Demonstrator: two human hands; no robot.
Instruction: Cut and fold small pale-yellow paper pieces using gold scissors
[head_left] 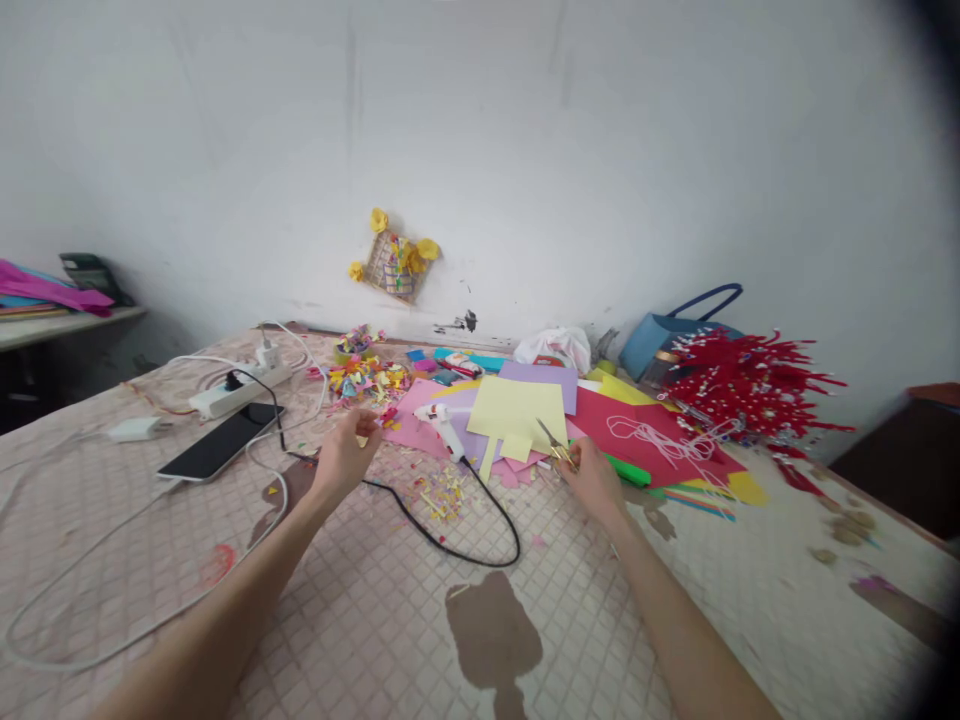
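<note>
left hand [346, 452], fingers curled, pinches small pinkish-red scrap [387, 416] over pale grid-patterned table [360, 620], well in from near edge. right hand [594, 480], arm extended, grips gold-handled metal scissors [553, 443], blades toward far edge.

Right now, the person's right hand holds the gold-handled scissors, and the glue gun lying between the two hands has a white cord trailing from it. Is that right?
Not quite: the head view shows that the cord trailing from the glue gun is black, not white. The right hand does hold the gold-handled scissors.
</note>
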